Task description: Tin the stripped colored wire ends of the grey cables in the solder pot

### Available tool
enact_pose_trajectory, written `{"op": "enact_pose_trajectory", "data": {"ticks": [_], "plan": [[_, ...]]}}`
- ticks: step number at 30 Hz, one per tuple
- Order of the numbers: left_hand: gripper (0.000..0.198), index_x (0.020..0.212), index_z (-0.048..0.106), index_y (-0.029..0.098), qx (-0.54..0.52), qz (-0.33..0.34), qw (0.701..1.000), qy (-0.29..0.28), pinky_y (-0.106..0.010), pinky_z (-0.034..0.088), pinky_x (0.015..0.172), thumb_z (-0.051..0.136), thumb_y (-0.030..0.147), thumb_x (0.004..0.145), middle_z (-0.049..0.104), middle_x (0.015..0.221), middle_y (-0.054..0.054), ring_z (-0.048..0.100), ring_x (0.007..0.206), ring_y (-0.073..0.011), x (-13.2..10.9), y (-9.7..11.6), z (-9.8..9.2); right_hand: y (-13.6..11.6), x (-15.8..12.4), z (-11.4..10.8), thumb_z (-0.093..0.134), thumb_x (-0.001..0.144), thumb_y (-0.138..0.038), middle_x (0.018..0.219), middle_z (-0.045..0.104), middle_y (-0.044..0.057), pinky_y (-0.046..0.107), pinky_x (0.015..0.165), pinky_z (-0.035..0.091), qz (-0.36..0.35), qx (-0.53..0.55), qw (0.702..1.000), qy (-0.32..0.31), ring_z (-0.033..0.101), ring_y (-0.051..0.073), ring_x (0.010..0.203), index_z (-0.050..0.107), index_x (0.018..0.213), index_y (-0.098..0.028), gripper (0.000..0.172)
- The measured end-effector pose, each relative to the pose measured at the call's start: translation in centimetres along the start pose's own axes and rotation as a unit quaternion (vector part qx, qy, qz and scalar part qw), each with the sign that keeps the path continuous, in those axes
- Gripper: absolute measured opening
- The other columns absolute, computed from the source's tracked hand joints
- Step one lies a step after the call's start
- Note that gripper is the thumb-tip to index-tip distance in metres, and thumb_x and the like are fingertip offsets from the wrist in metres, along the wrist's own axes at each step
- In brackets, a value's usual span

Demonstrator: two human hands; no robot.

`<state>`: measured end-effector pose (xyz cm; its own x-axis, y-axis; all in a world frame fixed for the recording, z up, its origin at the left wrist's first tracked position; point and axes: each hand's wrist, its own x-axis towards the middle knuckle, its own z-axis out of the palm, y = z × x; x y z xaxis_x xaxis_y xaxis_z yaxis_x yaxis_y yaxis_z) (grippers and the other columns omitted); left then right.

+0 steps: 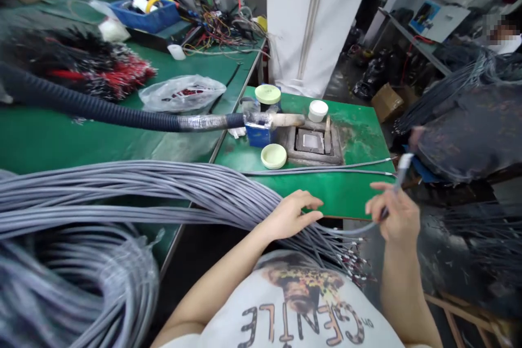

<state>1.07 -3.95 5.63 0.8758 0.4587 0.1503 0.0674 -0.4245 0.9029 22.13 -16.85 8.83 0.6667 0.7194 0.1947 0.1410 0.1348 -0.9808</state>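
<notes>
Two green-topped workbenches (81,144) meet at a corner, white pillar (318,22) right behind. To its right: metal shelf (411,38) over dark floor (340,84), cardboard box (387,102) on it.

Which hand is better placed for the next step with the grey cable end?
Probably the right hand: it holds the grey cable near its white end, while the left hand lies open on the big cable bundle.
</notes>
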Motion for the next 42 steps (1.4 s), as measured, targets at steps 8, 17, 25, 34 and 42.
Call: {"op": "enact_pose_trajectory", "data": {"ticks": [8,17,25,34,42], "plan": [[0.023,0.079,0.077,0.017,-0.354,-0.102,0.919,0.137,-0.028,0.049,0.074,0.071,0.039,0.075,0.072,0.088,-0.008,0.064,0.077,-0.0174,0.2,0.3,-0.4,0.5,-5.7,4.9,0.047,0.093,-0.04,0.049,0.051,-0.005,0.021,0.046,0.036,0.161,-0.164,0.92,-0.317,0.045,0.009,0.042,0.064,0.103,-0.017,0.03],[0.023,0.079,0.073,0.014,-0.482,-0.118,0.86,0.12,-0.025,0.047,0.068,0.077,0.035,0.069,0.065,0.067,-0.001,0.058,0.063,-0.0105,0.0,0.0,0.8,0.7,-4.2,5.9,0.047,0.093,-0.039,0.041,0.036,-0.008,0.024,0.052,0.042,0.143,-0.077,0.941,-0.298,0.045,0.011,0.043,0.063,0.084,-0.018,0.027],[0.023,0.068,0.061,0.014,-0.468,-0.127,0.832,0.267,-0.019,0.039,0.057,0.075,0.033,0.07,0.063,0.06,0.002,0.05,0.054,-0.0062,1.0,-0.3,0.1,1.0,-4.1,6.2,0.049,0.092,-0.04,0.043,0.039,-0.007,0.024,0.052,0.041,0.146,-0.105,0.934,-0.31,0.043,0.01,0.043,0.064,0.083,-0.018,0.027],[0.026,0.067,0.063,0.015,-0.465,-0.121,0.827,0.291,-0.023,0.043,0.063,0.078,0.036,0.066,0.066,0.064,0.0,0.056,0.06,-0.0095,1.2,0.0,1.0,-1.2,-0.9,5.6,0.052,0.09,-0.036,0.082,0.066,0.002,0.026,0.069,0.048,0.092,-0.205,0.909,-0.351,0.06,0.014,0.073,0.058,0.123,-0.02,0.036],[0.029,0.071,0.065,0.015,-0.458,-0.091,0.825,0.318,-0.023,0.044,0.062,0.079,0.041,0.064,0.064,0.064,0.001,0.055,0.06,-0.0095,1.0,0.4,1.2,-1.8,1.5,8.4,0.06,0.086,-0.036,0.074,0.067,0.001,0.025,0.061,0.046,-0.036,-0.272,0.919,-0.284,0.057,0.013,0.061,0.073,0.097,-0.022,0.022]]}}
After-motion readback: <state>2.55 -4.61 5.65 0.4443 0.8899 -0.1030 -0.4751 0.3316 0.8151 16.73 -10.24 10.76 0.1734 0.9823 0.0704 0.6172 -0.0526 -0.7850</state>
